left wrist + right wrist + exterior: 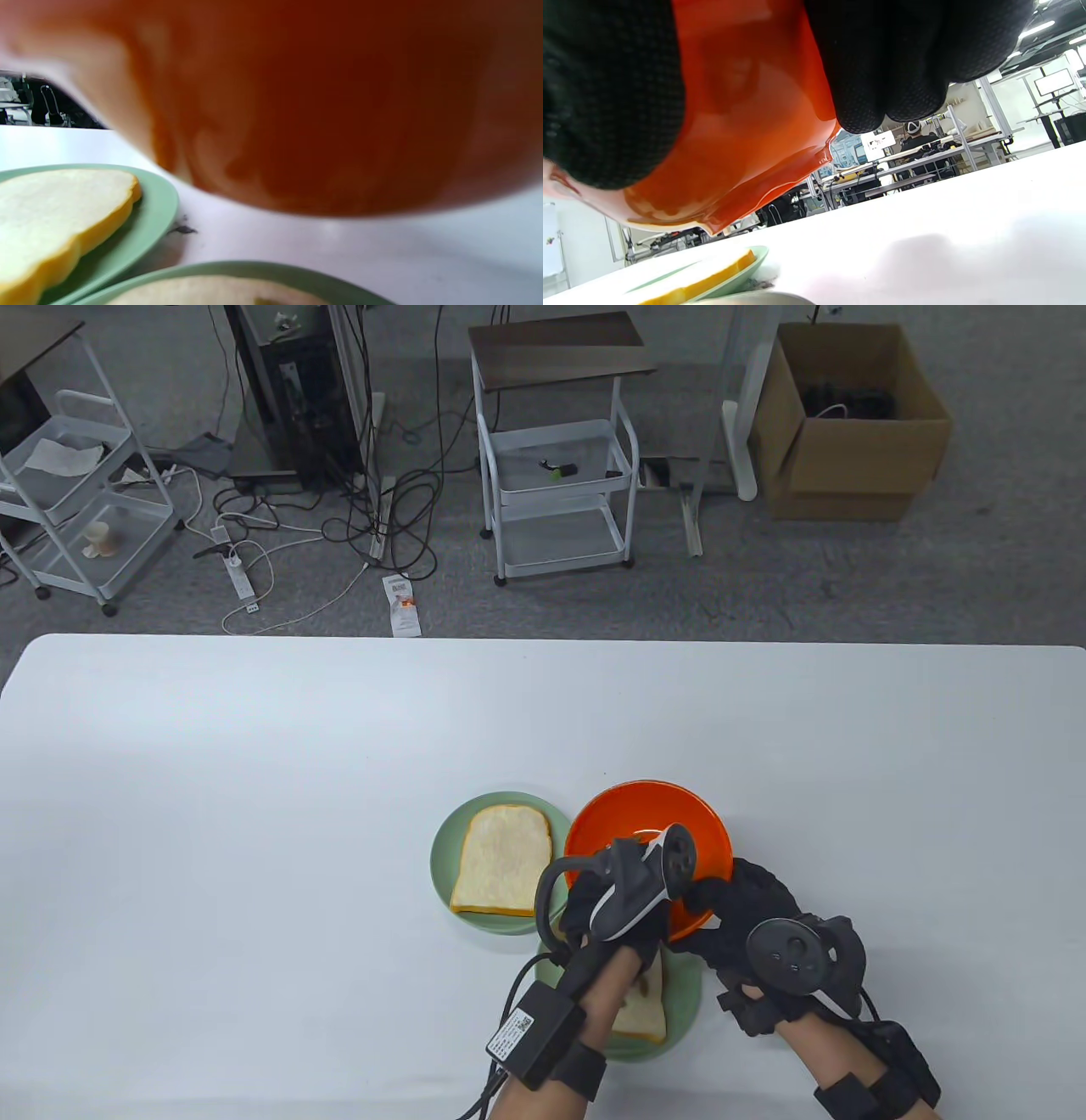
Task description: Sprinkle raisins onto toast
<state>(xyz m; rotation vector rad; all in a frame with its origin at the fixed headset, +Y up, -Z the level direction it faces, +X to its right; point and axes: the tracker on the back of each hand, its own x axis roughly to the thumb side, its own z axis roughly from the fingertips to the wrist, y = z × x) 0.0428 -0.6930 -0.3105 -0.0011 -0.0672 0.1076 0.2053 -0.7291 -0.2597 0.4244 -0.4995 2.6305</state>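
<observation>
An orange bowl [645, 814] is lifted off the white table; my right hand [747, 916] grips its near right rim. In the right wrist view my gloved fingers [891, 63] wrap the bowl's wall [746, 118]. My left hand [594, 908] is at the bowl's near left rim, its fingers hidden under the tracker. The left wrist view shows only the bowl's blurred underside [318, 106]. One toast slice [501, 861] lies bare on a green plate [445, 848]. A second slice [645, 1014] lies on a nearer green plate [687, 1001], mostly under my left wrist. I see no raisins clearly.
The two plates nearly touch, just left of and below the bowl [157, 203] [275, 271]. The white table [254, 814] stretches wide to the left, right and far side. Carts, cables and a cardboard box stand on the floor beyond it.
</observation>
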